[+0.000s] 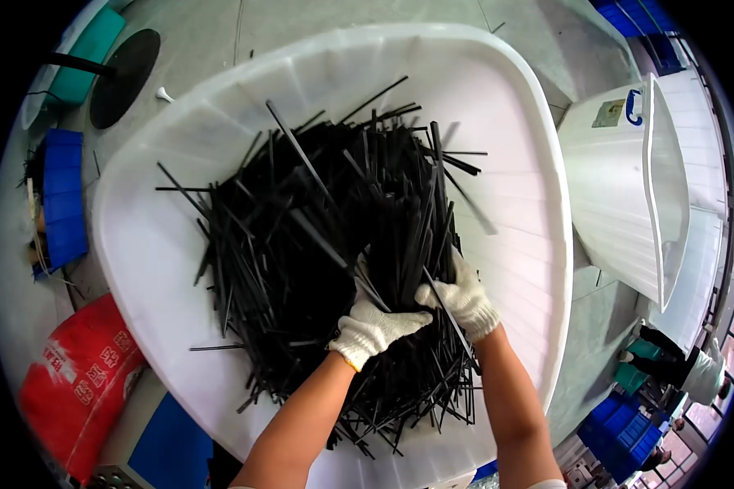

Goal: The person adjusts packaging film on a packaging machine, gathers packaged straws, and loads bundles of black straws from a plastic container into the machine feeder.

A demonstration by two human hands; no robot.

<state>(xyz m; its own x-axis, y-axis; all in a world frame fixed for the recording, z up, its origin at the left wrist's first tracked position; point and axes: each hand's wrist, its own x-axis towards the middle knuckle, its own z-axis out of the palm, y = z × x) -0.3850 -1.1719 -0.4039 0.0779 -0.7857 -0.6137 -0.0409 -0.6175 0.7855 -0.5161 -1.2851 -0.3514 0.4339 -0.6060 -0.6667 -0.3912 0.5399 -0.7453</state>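
A big heap of thin black strips [261,269] lies in a large white tub [514,130], pointing in many directions. My left hand [373,326], in a white knit glove, is sunk into the heap, its thumb stretched to the right. My right hand [462,300], gloved the same way, grips from the other side. Between them stands a bundle of black strips [404,236], clasped by both hands and roughly lined up lengthwise. Some fingers are hidden behind strips. One loose strip slants across the right glove.
Another white tub [612,179] stands to the right. At the left are a red sack [81,383], a blue bin [64,200] and a round black base [125,77]. Blue crates [620,436] and a few people [701,371] are at the lower right.
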